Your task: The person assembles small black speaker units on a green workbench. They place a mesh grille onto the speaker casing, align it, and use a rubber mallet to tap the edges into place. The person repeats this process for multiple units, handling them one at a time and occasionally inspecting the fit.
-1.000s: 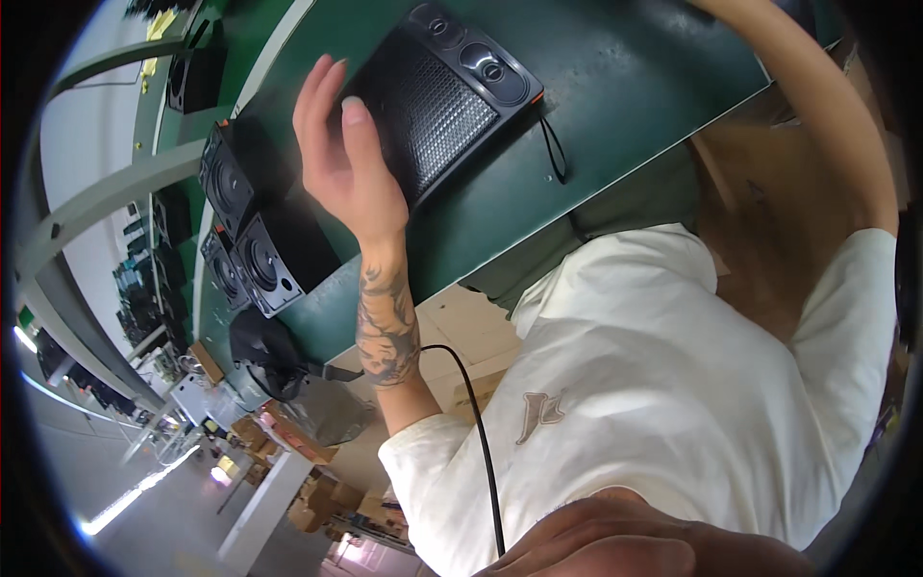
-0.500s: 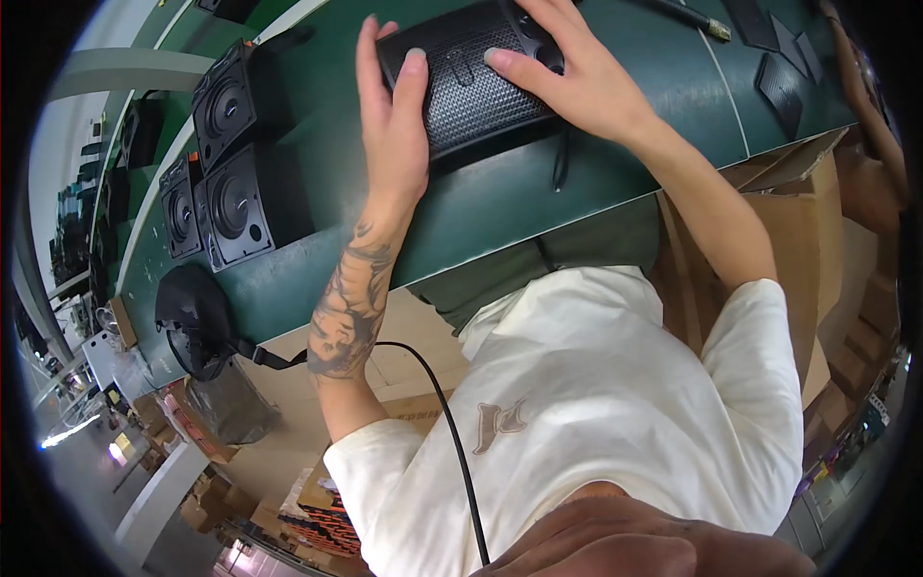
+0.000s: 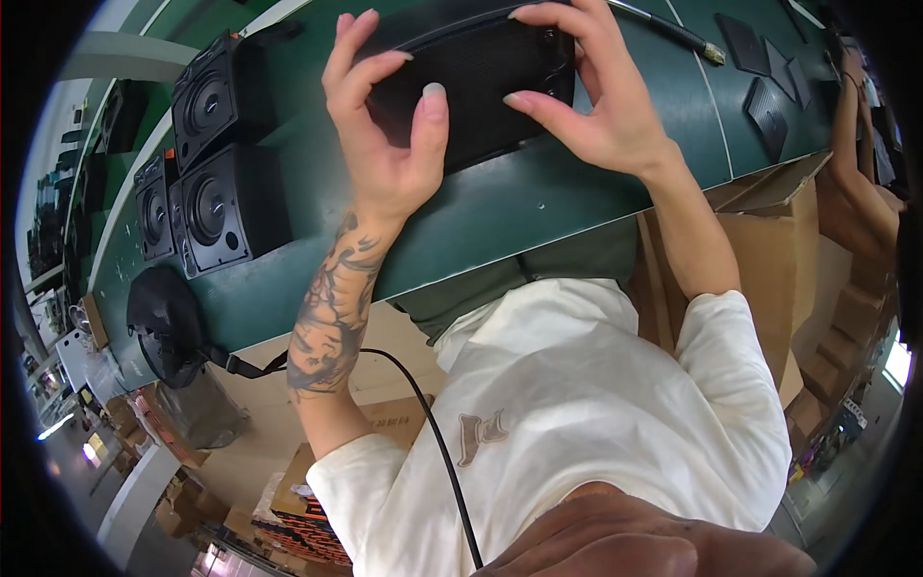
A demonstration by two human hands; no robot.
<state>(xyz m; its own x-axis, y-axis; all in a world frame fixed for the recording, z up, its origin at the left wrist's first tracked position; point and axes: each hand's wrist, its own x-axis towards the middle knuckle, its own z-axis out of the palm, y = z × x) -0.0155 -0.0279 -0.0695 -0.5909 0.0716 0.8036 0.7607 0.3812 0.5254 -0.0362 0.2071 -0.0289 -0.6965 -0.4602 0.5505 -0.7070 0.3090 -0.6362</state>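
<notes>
A black speaker box (image 3: 471, 91) with a fine mesh face and a row of small round knobs or sockets near its right end lies on the green bench. My left hand (image 3: 389, 139) is at its left end, thumb against the face and index fingertip at the upper edge, the other fingers spread. At the right end, my right hand (image 3: 601, 106) curls its fingers over the upper edge, with the thumb low on the face. The speaker's top is partly cut off by the frame.
Several black speakers (image 3: 226, 207) with round cones stand on the green bench (image 3: 461, 216) at left, beside a black bag (image 3: 168, 322). Flat black panels (image 3: 766, 117) and a black rod-like tool (image 3: 673, 34) lie at right. An open cardboard box (image 3: 750, 260) stands below the bench edge.
The speaker has been turned, so a darker mesh face shows instead of the shiny textured one. My fingers have shifted to its upper edge. The cord hanging below it is out of sight.
</notes>
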